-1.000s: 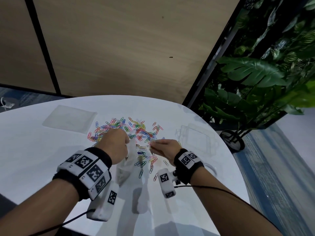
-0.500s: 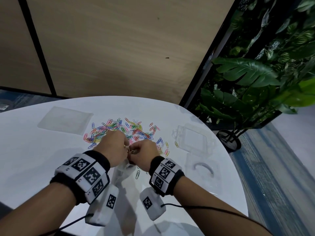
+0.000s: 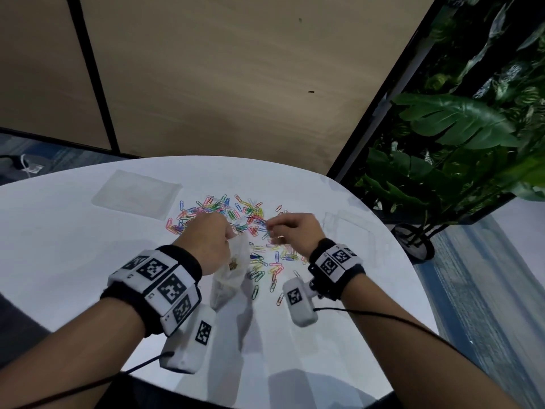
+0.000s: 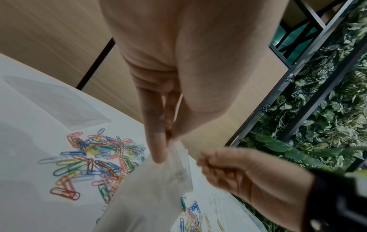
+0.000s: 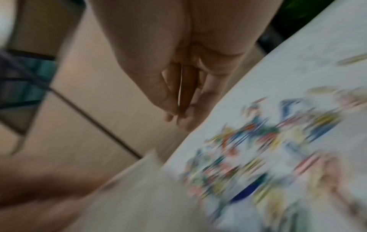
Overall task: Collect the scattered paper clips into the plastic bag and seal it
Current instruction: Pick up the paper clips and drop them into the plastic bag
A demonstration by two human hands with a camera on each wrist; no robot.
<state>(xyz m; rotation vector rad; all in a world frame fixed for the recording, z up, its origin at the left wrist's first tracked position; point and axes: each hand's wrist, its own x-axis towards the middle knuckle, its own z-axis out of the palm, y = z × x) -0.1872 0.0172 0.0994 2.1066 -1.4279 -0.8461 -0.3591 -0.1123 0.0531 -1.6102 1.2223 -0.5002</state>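
Note:
My left hand (image 3: 209, 240) pinches the top edge of a clear plastic bag (image 3: 233, 278), which hangs down to the white table (image 3: 73, 246). A few clips (image 3: 234, 264) show inside the bag. The left wrist view has thumb and finger of the left hand (image 4: 168, 138) closed on the bag (image 4: 149, 188). Coloured paper clips (image 3: 224, 211) lie scattered just beyond and to the right of the bag. My right hand (image 3: 292, 231) hovers over them, right of the bag mouth, fingers curled together; I see no clip in it. The right wrist view is blurred.
A second flat clear bag (image 3: 135, 194) lies at the back left of the table. A clear plastic box (image 3: 351, 228) sits near the table's right edge. Beyond that edge stand large green plants (image 3: 442, 128) and a black round stand (image 3: 413, 242).
The right hand was at the bag mouth beside the left hand half a second ago; it has moved back to the right, over the loose clips. The left hand keeps its hold on the bag.

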